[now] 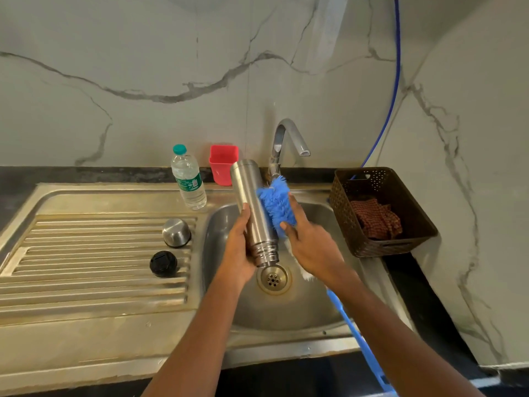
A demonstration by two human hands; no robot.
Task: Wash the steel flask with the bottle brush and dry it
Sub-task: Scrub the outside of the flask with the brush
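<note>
Over the sink basin (223, 224) I hold the steel flask (252, 204) tilted, its open threaded mouth down toward the drain (273, 279) and its base up. My left hand (239, 247) grips the flask's lower body. My right hand (309, 242) holds the bottle brush by its blue bristle head (276, 204), pressing the bristles against the flask's right side. The brush's blue handle (355, 336) runs down to the right under my forearm. The flask's steel cup lid (176, 232) and black stopper (163, 263) lie on the drainboard.
A tap (289, 138) arches over the basin; no water is seen running. A plastic water bottle (188, 179) and a red cup (223, 163) stand behind the sink. A brown basket (400, 242) with a checked cloth (375, 219) sits on the right counter.
</note>
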